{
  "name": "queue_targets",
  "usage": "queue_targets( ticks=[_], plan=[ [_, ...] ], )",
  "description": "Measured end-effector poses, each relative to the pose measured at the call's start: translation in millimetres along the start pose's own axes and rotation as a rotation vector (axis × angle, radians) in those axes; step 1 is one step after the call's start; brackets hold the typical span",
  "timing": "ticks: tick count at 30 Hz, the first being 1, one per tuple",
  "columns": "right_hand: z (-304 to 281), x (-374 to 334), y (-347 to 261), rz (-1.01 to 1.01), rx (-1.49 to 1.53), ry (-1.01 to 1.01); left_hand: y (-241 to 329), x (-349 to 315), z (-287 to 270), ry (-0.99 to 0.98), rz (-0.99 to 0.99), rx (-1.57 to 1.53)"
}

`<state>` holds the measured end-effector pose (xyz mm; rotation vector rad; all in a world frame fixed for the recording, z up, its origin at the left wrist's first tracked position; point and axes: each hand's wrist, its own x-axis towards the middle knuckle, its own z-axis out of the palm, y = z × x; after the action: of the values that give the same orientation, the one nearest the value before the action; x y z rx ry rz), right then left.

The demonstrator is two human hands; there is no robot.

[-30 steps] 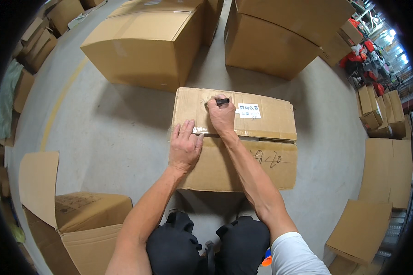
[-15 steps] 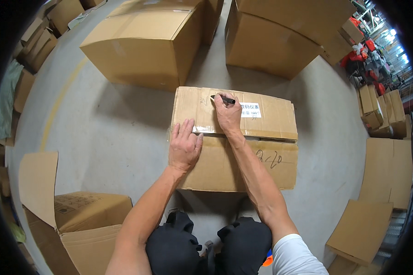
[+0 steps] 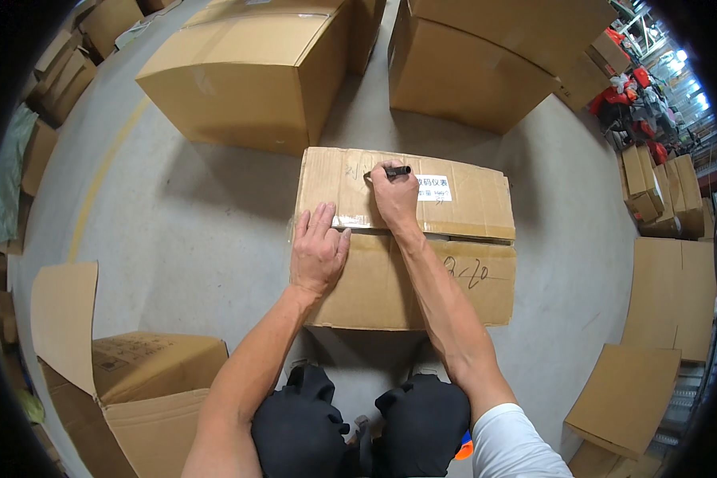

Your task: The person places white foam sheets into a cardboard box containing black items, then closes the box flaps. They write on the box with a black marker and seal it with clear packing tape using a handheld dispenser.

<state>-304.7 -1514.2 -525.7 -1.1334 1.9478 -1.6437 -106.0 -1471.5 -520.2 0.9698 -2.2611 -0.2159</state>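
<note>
Grey floor [image 3: 215,239] bears, left to right: one open carton [image 3: 163,370]; one large carton [image 3: 223,103]; one left hand [image 3: 319,255], fingers laid flat, thumb apart, on one central carton [image 3: 470,215]; one right hand [image 3: 395,199] pinching one black marker [image 3: 398,171], tip at that carton's upper flap [image 3: 324,179]; one white label [image 3: 434,191]; a second large carton [image 3: 470,80].

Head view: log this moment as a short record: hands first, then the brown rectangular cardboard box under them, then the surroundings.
left hand: laid back-up across the near flap and far flap
right hand: grips a black cylindrical marker; tip contact unclear
brown rectangular cardboard box: top flaps folded over; dark handwritten marks on the near one
white rectangular paper label: on the far flap, partly hidden
surroundings: large brown cardboard boxes beyond, on grey floor
</note>
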Motion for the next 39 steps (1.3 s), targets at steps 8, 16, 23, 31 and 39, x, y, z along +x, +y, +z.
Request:
queue_targets(
  ticks=[8, 16, 23, 31, 39],
  plan=[
    [2, -3, -3, -0.044, 0.072, 0.073, -2, 0, 1, -0.003, 0.001, 0.003],
    [-1, 3, -5, 0.000, -0.054, 0.104, -1, 2, -1, -0.019, 0.002, -0.014],
    [-2, -2, -5, -0.019, -0.011, 0.067, -2, 0, 1, -0.003, -0.002, -0.017],
    [-3, -3, -3, -0.023, -0.039, 0.069, -2, 2, 0, -0.005, -0.001, -0.008],
    [-3, -4, -3, -0.061, -0.095, 0.123, -2, 0, 2, -0.004, -0.001, -0.011]
  ],
)
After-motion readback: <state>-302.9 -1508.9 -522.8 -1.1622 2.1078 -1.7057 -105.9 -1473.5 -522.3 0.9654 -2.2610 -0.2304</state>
